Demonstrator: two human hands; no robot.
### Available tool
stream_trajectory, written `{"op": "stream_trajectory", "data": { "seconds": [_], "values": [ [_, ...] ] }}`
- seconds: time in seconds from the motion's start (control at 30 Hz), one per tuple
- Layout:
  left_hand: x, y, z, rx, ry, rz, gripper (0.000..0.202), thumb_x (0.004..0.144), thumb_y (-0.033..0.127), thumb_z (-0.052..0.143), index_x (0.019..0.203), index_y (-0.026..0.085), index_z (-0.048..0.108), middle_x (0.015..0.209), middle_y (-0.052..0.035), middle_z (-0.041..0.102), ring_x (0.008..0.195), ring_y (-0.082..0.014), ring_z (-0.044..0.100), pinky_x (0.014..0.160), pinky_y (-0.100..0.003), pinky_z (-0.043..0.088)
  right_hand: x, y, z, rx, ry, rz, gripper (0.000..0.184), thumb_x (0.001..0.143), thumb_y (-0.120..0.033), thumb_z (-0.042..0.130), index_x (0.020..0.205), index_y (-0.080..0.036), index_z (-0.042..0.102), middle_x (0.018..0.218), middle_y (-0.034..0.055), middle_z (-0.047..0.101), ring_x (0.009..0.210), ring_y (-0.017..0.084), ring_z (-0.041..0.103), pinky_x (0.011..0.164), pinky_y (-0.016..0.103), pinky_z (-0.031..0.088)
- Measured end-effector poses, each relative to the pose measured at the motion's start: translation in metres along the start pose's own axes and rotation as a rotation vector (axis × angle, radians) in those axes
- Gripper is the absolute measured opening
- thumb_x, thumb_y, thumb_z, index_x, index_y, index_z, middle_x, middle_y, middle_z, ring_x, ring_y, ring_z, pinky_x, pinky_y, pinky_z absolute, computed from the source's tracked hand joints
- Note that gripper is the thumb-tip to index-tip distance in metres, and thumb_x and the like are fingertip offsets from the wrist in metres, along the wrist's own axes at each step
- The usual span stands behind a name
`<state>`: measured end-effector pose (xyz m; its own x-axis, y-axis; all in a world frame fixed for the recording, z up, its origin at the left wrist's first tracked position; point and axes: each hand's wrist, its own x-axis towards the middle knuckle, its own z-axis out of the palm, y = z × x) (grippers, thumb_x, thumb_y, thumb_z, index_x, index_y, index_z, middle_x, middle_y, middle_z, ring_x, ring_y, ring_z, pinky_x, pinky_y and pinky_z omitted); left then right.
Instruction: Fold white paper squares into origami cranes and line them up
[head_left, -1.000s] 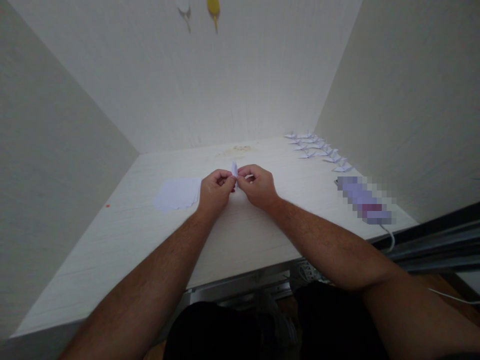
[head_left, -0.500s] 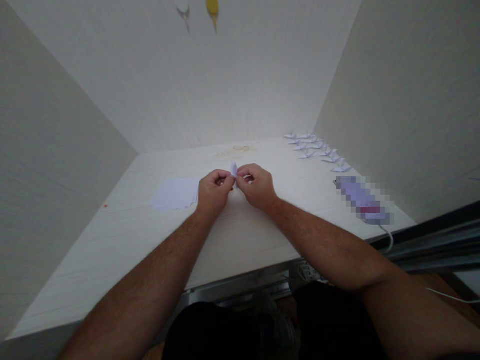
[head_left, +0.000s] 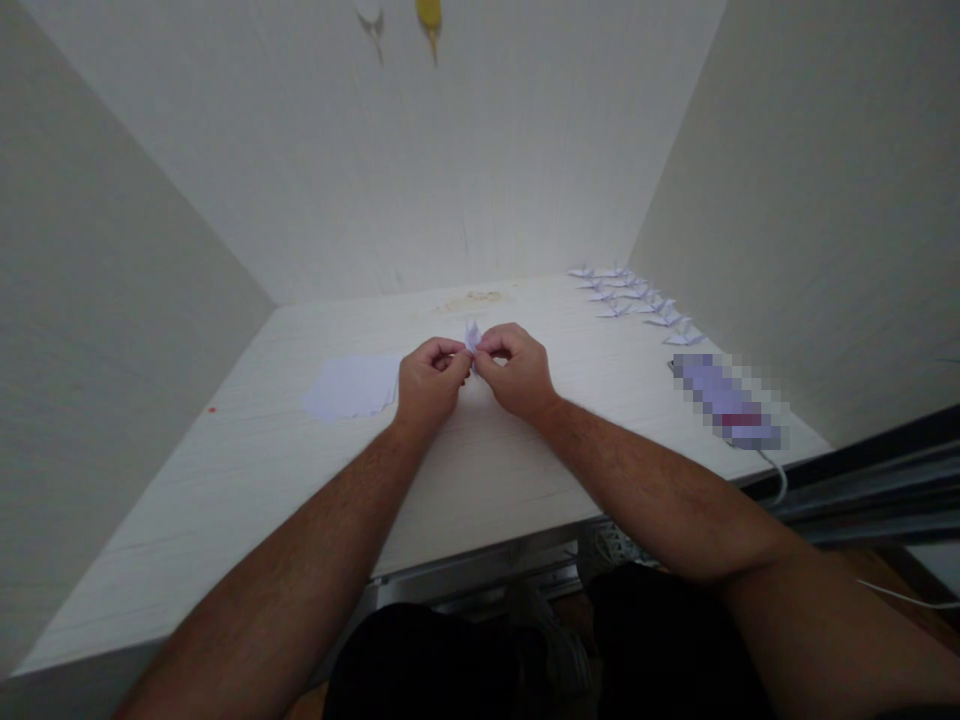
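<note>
Between my two hands is a small piece of folded white paper (head_left: 472, 335), its pointed upper part sticking up above the fingertips. My left hand (head_left: 433, 378) pinches it from the left with thumb and forefinger. From the other side my right hand (head_left: 517, 368) pinches it the same way. The lower part of the paper is mostly hidden by the fingers. A stack of white paper sheets (head_left: 349, 388) lies just left of my left hand. Several folded paper cranes (head_left: 616, 310) stand in rows at the back right of the table.
The white table (head_left: 480, 480) is closed in by walls at the back and both sides. A blurred-out phone-like device (head_left: 724, 400) with a white cable (head_left: 780, 478) lies near the right edge. Yellow (head_left: 429, 15) and white hooks (head_left: 369, 12) hang on the back wall.
The upper points of the folded paper now stand more apart. My right hand has shifted slightly, and both hands keep their pinch.
</note>
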<state>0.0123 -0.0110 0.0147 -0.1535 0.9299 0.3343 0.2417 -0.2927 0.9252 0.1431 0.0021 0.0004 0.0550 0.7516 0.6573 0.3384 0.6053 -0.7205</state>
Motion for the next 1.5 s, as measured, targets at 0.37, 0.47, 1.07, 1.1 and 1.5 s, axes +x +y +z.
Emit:
{"op": "stream_trajectory", "data": {
  "seconds": [0.37, 0.47, 1.07, 1.1, 1.5],
  "values": [
    [0.0, 0.001, 0.001, 0.008, 0.032, -0.012, 0.01, 0.071, 0.026, 0.069, 0.074, 0.017, 0.066, 0.052, 0.0031, 0.059, 0.046, -0.0087, 0.05, 0.046, -0.02, 0.04, 0.001, 0.002, 0.003, 0.13, 0.02, 0.226, 0.005, 0.071, -0.023, 0.064, 0.075, -0.02, 0.061, 0.07, -0.0009, 0.065, 0.063, 0.013, 0.06, 0.065, 0.028, 0.053],
    [0.0, -0.001, 0.001, 0.025, 0.035, -0.006, 0.011, 0.071, 0.027, 0.069, 0.075, 0.017, 0.066, 0.051, 0.0036, 0.058, 0.046, -0.0086, 0.049, 0.046, -0.02, 0.038, 0.001, 0.001, 0.003, 0.148, -0.003, 0.259, 0.005, 0.071, -0.022, 0.063, 0.076, -0.02, 0.062, 0.069, -0.0012, 0.066, 0.062, 0.012, 0.06, 0.063, 0.027, 0.052],
    [0.003, -0.001, 0.003, -0.053, 0.05, -0.035, 0.02, 0.067, 0.021, 0.067, 0.087, 0.016, 0.068, 0.061, 0.0022, 0.063, 0.048, -0.0081, 0.052, 0.048, -0.02, 0.043, 0.003, 0.006, 0.01, 0.267, 0.003, 0.307, 0.026, 0.072, -0.019, 0.06, 0.097, -0.02, 0.055, 0.07, -0.0047, 0.06, 0.062, 0.009, 0.059, 0.061, 0.023, 0.05],
    [0.003, 0.001, 0.002, -0.044, 0.039, -0.051, 0.021, 0.068, 0.021, 0.067, 0.087, 0.015, 0.069, 0.06, 0.0023, 0.062, 0.048, -0.0083, 0.051, 0.048, -0.021, 0.043, 0.003, 0.007, 0.011, 0.268, -0.003, 0.318, 0.026, 0.072, -0.019, 0.06, 0.098, -0.019, 0.056, 0.07, -0.0046, 0.061, 0.062, 0.01, 0.059, 0.062, 0.024, 0.051],
    [0.002, 0.002, 0.0, 0.031, -0.047, -0.041, 0.008, 0.067, 0.023, 0.066, 0.074, 0.018, 0.065, 0.058, 0.0024, 0.06, 0.049, -0.0098, 0.05, 0.047, -0.021, 0.038, 0.004, 0.007, 0.008, 0.255, -0.018, 0.333, 0.017, 0.07, -0.019, 0.064, 0.086, -0.02, 0.057, 0.072, -0.0027, 0.063, 0.066, 0.011, 0.062, 0.064, 0.025, 0.052]
  ]
}}
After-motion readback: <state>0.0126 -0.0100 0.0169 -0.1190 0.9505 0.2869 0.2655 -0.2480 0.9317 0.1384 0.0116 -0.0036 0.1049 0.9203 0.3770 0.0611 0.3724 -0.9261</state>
